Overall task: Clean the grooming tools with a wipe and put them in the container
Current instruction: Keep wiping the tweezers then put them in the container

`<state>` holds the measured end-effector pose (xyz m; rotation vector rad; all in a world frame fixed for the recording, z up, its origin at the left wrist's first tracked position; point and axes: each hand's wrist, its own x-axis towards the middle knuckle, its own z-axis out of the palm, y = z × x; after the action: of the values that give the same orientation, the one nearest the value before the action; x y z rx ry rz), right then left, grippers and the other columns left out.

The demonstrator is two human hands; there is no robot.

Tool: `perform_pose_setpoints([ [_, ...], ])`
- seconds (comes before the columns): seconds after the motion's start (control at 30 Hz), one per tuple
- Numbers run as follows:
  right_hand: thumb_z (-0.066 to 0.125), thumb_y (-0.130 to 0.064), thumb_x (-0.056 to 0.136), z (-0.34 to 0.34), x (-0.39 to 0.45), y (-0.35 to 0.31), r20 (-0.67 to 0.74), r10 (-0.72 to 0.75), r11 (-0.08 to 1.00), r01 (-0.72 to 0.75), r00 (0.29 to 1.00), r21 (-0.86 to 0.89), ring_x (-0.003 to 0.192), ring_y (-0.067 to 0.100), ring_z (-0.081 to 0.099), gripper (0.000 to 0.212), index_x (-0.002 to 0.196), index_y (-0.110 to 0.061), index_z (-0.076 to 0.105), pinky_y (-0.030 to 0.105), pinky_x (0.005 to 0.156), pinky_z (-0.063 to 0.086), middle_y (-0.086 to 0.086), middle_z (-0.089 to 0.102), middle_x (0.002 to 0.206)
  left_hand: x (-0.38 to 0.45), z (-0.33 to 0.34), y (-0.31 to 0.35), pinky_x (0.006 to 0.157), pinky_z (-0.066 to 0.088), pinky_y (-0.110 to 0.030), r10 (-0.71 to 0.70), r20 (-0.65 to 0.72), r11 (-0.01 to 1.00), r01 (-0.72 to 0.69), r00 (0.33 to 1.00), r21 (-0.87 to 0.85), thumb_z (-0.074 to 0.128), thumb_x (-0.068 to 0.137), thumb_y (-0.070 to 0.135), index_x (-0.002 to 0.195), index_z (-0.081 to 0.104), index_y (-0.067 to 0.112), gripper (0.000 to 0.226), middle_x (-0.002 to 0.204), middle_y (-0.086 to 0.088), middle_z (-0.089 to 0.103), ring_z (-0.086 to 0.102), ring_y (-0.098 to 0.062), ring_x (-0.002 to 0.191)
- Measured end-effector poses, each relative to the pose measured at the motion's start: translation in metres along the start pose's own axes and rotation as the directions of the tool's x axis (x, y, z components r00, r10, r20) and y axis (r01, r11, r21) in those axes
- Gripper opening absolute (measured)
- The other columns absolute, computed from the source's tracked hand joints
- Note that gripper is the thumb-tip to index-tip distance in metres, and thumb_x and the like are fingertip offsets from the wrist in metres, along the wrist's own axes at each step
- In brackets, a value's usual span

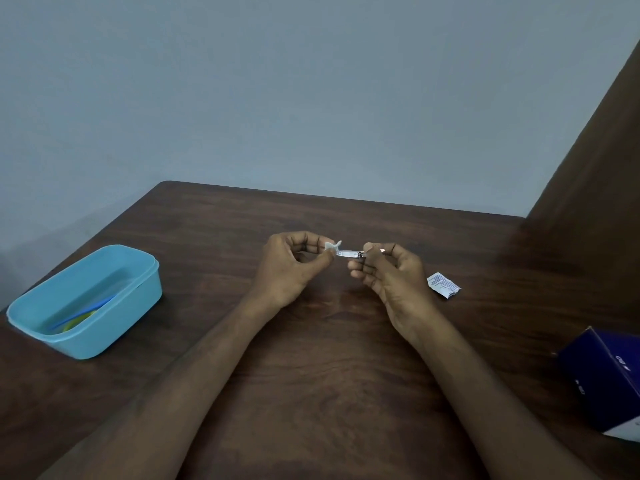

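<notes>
Nail clipper, a small metal one, is held level above the dark wooden table, between both hands. At far left a light blue plastic container holds blue and yellow-green tools; the left hand pinches a small wipe against the clipper's left end. The right hand pinches the clipper's right end with curled fingers; a torn sachet and a dark blue box lie further right.

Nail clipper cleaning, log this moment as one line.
step: wiping | left hand: pinches wipe | right hand: holds nail clipper | container: table's left, two tools inside
</notes>
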<state>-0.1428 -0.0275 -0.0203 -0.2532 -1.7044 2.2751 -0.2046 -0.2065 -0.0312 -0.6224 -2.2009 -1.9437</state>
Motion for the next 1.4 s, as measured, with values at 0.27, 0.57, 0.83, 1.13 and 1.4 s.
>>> perform_pose_setpoints([
  [0.27,0.079,-0.009,0.094,-0.006,0.000,0.005,-0.032,-0.214,0.935,0.196,0.976,-0.295,0.070,0.017,0.074,0.008,0.099,-0.003,0.077,0.028,0.068,0.061,0.013,0.079,0.082,-0.006,0.001,0.007,0.052,0.045,-0.027,0.175,-0.128,0.958,-0.139,0.976,0.250,0.082,0.093,0.042,0.095,0.083,0.036,0.007,0.086,0.020,0.078,0.053,-0.004,0.049],
  [0.57,0.077,-0.009,0.095,-0.003,-0.003,0.003,0.120,-0.189,0.965,0.207,0.975,-0.162,0.078,0.018,0.077,0.009,0.100,-0.003,0.081,0.026,0.072,0.063,0.014,0.082,0.089,-0.017,-0.002,0.014,0.056,0.049,-0.024,0.481,0.092,0.632,-0.417,0.872,0.653,0.077,0.098,0.038,0.107,0.082,0.039,0.010,0.101,0.021,0.077,0.057,0.001,0.060],
  [0.83,0.073,-0.005,0.097,-0.005,-0.001,0.005,0.153,-0.140,0.978,0.161,0.978,-0.134,0.078,0.016,0.077,0.014,0.108,0.002,0.078,0.024,0.074,0.063,0.015,0.081,0.090,-0.014,-0.004,0.012,0.057,0.045,-0.021,0.453,0.149,0.614,-0.429,0.879,0.663,0.076,0.099,0.038,0.107,0.081,0.038,0.010,0.104,0.021,0.075,0.049,0.004,0.065],
  [1.13,0.072,-0.008,0.099,-0.003,0.001,0.006,0.117,-0.178,0.965,0.196,0.977,-0.173,0.074,0.020,0.075,0.010,0.102,0.000,0.077,0.028,0.071,0.062,0.017,0.079,0.084,-0.015,-0.007,0.012,0.058,0.054,-0.029,0.457,0.158,0.637,-0.446,0.875,0.628,0.075,0.099,0.035,0.109,0.082,0.037,0.012,0.105,0.020,0.075,0.066,-0.004,0.071],
  [1.4,0.073,-0.009,0.099,-0.002,0.001,0.005,0.063,-0.163,0.974,0.171,0.985,-0.150,0.070,0.017,0.073,0.008,0.100,-0.001,0.076,0.026,0.067,0.061,0.010,0.077,0.078,-0.014,-0.006,0.010,0.058,0.056,-0.033,0.456,0.166,0.617,-0.445,0.874,0.649,0.075,0.099,0.036,0.109,0.082,0.038,0.013,0.105,0.020,0.076,0.068,-0.005,0.075],
])
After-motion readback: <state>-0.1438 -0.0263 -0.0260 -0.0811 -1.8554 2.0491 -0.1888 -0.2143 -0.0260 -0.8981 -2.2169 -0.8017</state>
